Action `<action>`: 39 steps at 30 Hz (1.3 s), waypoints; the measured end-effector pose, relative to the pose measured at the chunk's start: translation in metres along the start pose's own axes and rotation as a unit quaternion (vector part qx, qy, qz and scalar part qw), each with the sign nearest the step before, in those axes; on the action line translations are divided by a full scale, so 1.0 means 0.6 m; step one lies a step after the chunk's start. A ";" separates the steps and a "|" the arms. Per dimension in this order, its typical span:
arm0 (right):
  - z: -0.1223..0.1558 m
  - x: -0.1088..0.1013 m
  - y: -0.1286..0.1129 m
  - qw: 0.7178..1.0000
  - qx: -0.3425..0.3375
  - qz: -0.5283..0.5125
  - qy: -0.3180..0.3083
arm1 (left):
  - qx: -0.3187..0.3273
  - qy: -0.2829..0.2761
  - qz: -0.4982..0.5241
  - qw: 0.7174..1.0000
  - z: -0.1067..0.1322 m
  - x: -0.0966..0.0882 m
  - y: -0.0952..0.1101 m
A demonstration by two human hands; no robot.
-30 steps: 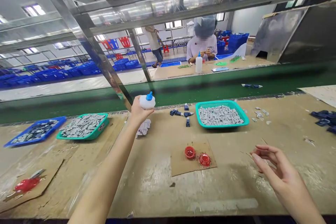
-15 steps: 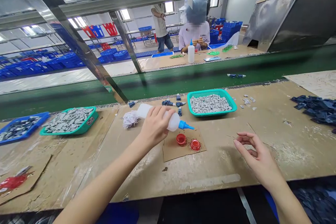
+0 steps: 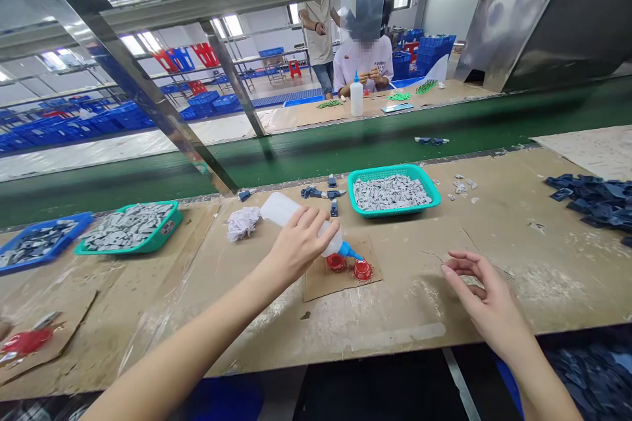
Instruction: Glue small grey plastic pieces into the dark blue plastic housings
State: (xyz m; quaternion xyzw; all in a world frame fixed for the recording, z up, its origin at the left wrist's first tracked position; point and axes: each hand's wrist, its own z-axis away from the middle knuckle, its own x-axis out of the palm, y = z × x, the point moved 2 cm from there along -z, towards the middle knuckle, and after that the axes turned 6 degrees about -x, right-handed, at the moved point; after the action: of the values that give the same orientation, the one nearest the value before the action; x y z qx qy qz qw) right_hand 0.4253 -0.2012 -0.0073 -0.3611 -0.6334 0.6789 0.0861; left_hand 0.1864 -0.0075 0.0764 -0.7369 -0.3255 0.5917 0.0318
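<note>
Whitish bottle (image 3: 277,208) tipped over, gripped in my left hand (image 3: 305,231); from my remote seat I see its blue nozzle (image 3: 348,250) pointing toward 4 o'clock, tip right at the right-hand red cup (image 3: 363,270); contact, can't tell. That and the left-hand red cup (image 3: 336,264) sit on a cardboard piece (image 3: 320,288) on the table (image 3: 409,243); contents unclear. Clock from the cups: my right hand (image 3: 478,284) at 3, half-open, fingers loosely curled. Green basket (image 3: 395,212) at 1, full of gray pieces (image 3: 391,192). Second green basket (image 3: 170,229) at 9, heaped with similar ones; blue tray (image 3: 79,232) beyond it, dark and gray pieces inside. Upright bottle (image 3: 356,102) at 12, across the green belt (image 3: 306,145).
</note>
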 end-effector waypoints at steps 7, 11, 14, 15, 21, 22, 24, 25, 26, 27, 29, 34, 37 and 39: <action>-0.001 -0.004 0.012 1.000 -0.003 -0.002 0.005 | 0.025 0.015 0.007 1.000 -0.008 -0.005 0.002; -0.001 -0.006 0.016 1.000 -0.008 -0.009 0.003 | 0.027 0.012 0.014 0.999 -0.012 -0.005 0.002; -0.003 -0.005 0.019 1.000 -0.007 -0.015 0.003 | 0.029 0.006 0.021 0.999 -0.014 -0.006 0.001; -0.003 -0.005 0.020 1.000 -0.006 -0.016 0.003 | 0.032 0.005 0.016 0.999 -0.014 -0.006 0.001; -0.009 -0.008 0.026 1.000 -0.003 -0.014 0.006 | 0.025 -0.020 -0.007 0.999 -0.013 -0.007 -0.004; -0.012 -0.009 0.025 1.000 -0.005 -0.013 0.005 | 0.019 -0.025 -0.003 0.999 -0.012 -0.007 -0.005; -0.023 -0.012 0.020 1.000 -0.015 -0.009 0.004 | 0.004 -0.033 0.015 0.999 -0.008 -0.004 -0.008; -0.032 -0.014 0.016 1.000 -0.023 -0.007 0.005 | -0.005 -0.037 0.027 0.999 -0.007 -0.002 -0.010; -0.045 -0.014 0.010 0.999 -0.034 -0.003 0.007 | -0.013 -0.039 0.039 0.998 -0.005 0.000 -0.012; -0.061 -0.014 0.001 0.999 -0.050 0.002 0.005 | -0.022 -0.041 0.054 0.997 -0.003 0.001 -0.015; -0.105 -0.007 -0.020 0.995 -0.096 0.026 -0.005 | -0.042 -0.043 0.091 0.994 0.000 0.004 -0.021; -0.252 0.055 -0.074 0.946 -0.223 0.214 -0.099 | -0.157 -0.032 0.265 0.951 0.011 0.012 -0.058; -0.326 0.106 -0.091 0.925 -0.235 0.265 -0.137 | -0.288 -0.008 0.387 0.876 0.024 0.028 -0.106; -0.357 0.138 -0.097 0.912 -0.235 0.298 -0.158 | -0.365 0.018 0.407 0.837 0.036 0.043 -0.146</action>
State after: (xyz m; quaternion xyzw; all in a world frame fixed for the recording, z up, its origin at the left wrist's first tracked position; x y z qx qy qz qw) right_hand 0.4737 0.0277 0.0280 -0.4308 -0.6431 0.5529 -0.3084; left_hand 0.1305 0.0672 0.0854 -0.7715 -0.1881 0.3762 -0.4774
